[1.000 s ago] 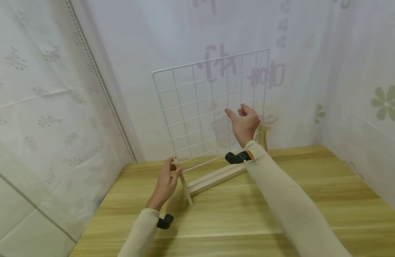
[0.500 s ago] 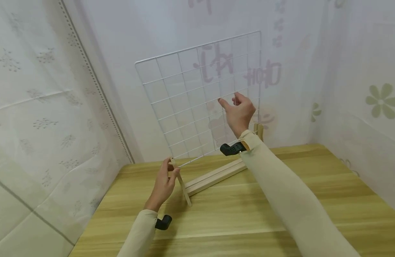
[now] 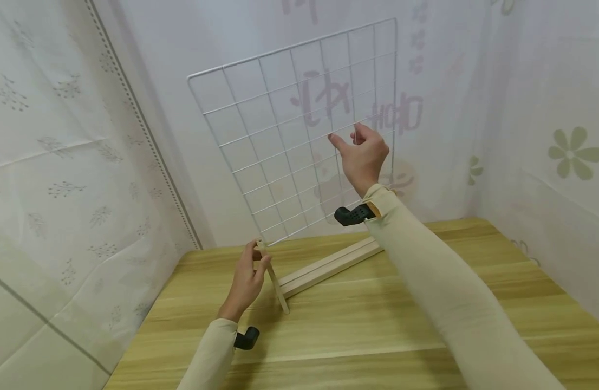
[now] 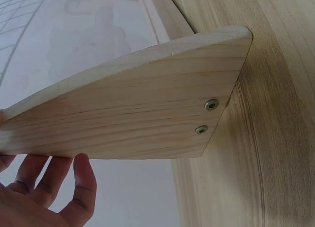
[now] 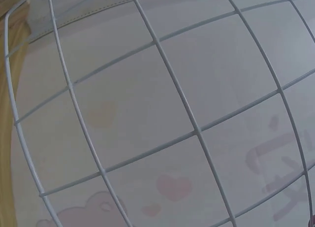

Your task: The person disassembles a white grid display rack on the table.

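A white wire grid panel [image 3: 258, 57] is held up at a slant by my right hand [image 3: 365, 157], thumb and fingers pinching its wires. Its lower left corner appears right beside the top of a pale wooden side board [image 3: 278, 290]. That board leans upright on the table, and my left hand [image 3: 246, 276] grips its upper end between thumb and fingers. Two metal bolts [image 4: 211, 104] show in the board's lower part in the left wrist view. Twin wooden crossbars [image 3: 329, 265] run from it to the right, their far end hidden behind my right arm.
Beneath everything lies a wood-grain table [image 3: 377, 336]. A printed white curtain [image 3: 231, 162] hangs close behind it, with more patterned cloth [image 3: 60, 162] on the left side. Each wrist carries a black camera mount [image 3: 350, 215].
My right hand has raised the wire grid, so its bottom edge sits higher above the crossbars. The left hand keeps its grip on the side board, nearly still.
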`<state>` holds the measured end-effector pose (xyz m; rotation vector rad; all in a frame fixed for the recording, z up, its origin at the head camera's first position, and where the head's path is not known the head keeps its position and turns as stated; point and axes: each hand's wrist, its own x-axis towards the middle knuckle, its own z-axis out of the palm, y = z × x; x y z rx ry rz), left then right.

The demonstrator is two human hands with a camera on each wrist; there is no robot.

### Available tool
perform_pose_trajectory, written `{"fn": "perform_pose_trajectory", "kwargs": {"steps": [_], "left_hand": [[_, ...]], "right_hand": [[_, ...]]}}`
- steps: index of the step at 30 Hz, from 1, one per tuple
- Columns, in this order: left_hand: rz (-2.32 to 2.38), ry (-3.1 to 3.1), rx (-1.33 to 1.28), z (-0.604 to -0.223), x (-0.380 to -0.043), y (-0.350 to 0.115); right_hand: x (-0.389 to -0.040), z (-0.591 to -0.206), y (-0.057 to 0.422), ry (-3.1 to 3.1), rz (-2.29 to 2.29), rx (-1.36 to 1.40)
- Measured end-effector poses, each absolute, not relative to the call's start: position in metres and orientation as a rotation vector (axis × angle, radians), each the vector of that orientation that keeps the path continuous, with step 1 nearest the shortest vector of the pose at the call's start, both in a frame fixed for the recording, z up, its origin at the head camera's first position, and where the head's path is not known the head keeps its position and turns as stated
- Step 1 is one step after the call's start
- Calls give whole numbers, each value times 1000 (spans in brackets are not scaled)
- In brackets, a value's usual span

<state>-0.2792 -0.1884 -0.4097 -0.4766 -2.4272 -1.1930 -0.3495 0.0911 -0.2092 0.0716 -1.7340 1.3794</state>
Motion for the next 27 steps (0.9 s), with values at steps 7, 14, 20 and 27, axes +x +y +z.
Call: {"fn": "perform_pose_trajectory", "kwargs": {"steps": [7,14,20,27], "left_hand": [[-1192,-2446,-446,-411,-276,-191],[-1195,-2437,-462,-409,-277,-191],[-1196,-2451,-457,-409,-278,-190],[-1204,-2456,-460,-409,-278,-188]], "right_hand": [[-339,-191,96,-1760,1341,80],[-331,-185,115,-1766,1329,65],[-324,-190,132,-1810,1288,54],[-314,-198,150,-1893,1259,40]]}}
